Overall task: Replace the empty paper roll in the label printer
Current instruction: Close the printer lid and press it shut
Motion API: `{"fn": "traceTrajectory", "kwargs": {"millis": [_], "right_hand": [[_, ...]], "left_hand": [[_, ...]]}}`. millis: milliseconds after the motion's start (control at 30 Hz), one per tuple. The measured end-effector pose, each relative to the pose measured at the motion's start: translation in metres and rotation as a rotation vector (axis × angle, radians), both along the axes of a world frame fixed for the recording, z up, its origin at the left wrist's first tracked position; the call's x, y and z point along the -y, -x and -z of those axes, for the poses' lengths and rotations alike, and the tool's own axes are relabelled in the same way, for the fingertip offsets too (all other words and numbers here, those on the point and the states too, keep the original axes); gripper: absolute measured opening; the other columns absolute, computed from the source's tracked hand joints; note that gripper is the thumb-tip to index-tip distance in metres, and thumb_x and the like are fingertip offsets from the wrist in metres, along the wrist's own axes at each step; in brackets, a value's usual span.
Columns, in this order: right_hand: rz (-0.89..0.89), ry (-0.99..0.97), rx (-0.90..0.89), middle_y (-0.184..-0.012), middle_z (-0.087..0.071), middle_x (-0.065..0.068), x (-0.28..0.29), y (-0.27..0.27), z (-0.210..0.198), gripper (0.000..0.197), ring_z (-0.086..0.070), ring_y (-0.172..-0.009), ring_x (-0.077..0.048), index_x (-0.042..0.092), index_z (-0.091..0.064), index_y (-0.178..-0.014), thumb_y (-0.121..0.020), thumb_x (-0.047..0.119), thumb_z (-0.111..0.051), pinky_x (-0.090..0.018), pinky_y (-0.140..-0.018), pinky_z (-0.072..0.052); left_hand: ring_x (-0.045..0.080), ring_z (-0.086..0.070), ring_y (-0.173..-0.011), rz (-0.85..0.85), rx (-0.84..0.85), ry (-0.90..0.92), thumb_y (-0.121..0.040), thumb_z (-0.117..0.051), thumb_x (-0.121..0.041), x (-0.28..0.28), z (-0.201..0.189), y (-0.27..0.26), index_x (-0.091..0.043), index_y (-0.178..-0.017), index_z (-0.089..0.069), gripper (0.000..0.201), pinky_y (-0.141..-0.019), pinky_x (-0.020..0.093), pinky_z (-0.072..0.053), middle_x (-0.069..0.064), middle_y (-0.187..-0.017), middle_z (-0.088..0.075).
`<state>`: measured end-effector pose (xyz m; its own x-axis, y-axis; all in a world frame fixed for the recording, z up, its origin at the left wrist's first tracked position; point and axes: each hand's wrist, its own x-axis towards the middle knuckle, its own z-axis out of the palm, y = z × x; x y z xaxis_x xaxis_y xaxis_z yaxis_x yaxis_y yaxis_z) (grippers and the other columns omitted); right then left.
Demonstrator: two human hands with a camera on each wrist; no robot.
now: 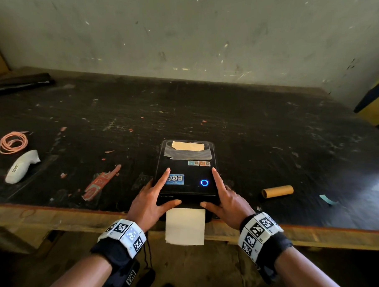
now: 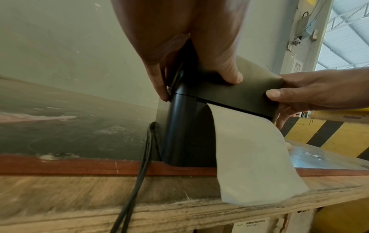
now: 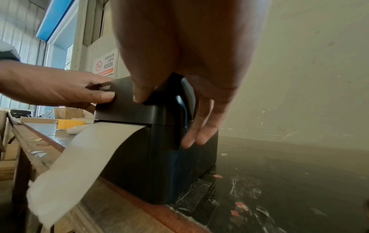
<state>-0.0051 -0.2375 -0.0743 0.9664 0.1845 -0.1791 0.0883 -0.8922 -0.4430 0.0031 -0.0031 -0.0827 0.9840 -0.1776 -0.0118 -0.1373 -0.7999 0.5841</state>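
Note:
The black label printer [image 1: 188,186] stands at the table's front edge with its lid down and a blue ring light [image 1: 204,182] lit. A white paper strip [image 1: 185,226] comes out of the front slot and hangs over the edge. My left hand [image 1: 156,194] and right hand [image 1: 221,194] rest on the lid's two front corners. Each has its index finger straight on top and its thumb on the lid's front lip. In the wrist views my left hand [image 2: 179,47] and right hand [image 3: 179,63] have their other fingers down the printer's sides. An empty cardboard core [image 1: 277,191] lies to the right.
A black cable [image 2: 143,157] drops over the wooden table edge [image 1: 57,216] left of the printer. A pink cord coil [image 1: 12,142], a white handheld object [image 1: 21,167] and a red sticker strip [image 1: 101,182] lie at the left. The wall is close behind.

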Motion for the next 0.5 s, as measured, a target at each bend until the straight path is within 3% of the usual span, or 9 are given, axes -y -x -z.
{"fn": "traceTrajectory", "kwargs": {"millis": [500], "right_hand": [[-0.017, -0.026, 0.008, -0.146, -0.04, -0.018, 0.0014, -0.0027, 0.0041, 0.098, -0.058, -0.115, -0.028, 0.039, 0.026, -0.14, -0.085, 0.054, -0.054, -0.046, -0.092, -0.052]], "left_hand": [[0.029, -0.034, -0.133, -0.017, 0.003, -0.015, -0.075, -0.061, -0.057, -0.0002, 0.002, -0.0003, -0.059, -0.129, 0.011, 0.089, -0.105, 0.046, -0.035, 0.013, -0.149, -0.031]]}}
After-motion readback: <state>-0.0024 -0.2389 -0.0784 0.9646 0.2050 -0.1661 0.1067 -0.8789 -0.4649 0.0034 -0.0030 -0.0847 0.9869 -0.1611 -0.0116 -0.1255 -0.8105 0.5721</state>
